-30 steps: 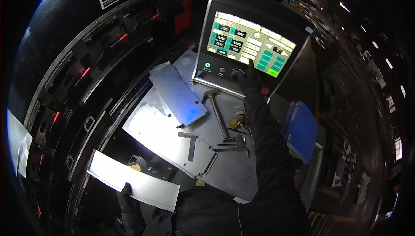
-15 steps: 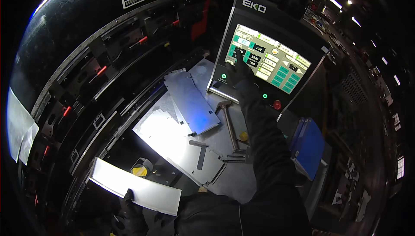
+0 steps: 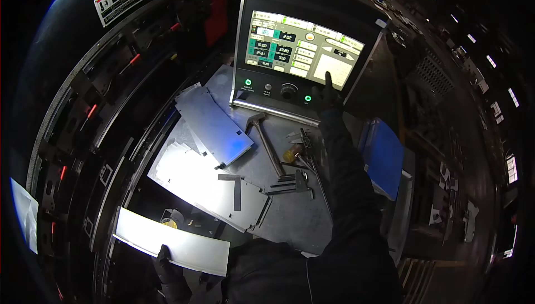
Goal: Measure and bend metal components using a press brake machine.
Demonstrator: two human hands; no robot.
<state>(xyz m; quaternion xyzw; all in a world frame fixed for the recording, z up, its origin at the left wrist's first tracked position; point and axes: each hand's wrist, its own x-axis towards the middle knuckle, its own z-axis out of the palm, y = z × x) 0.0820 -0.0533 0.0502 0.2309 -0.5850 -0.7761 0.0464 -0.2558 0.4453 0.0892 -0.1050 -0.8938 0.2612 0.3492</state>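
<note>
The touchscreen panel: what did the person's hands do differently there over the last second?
The right hand climbed from the knob row up onto the touchscreen, forefinger now on its lower right corner. The left hand kept gripping the bright metal strip; hammer and sheets stayed put.

Steel bench (image 3: pixel 290 215) with stacked metal sheets (image 3: pixel 206 176), a hammer (image 3: pixel 264 139), small tools (image 3: pixel 298 178).

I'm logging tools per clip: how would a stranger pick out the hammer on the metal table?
Start at the lit control panel that the right hand touches. On the metal table just below its lower edge lies the hammer, head near the panel, handle running toward the person. It alone has a long, thin shaft, unlike the flat metal sheets on its left.
</note>
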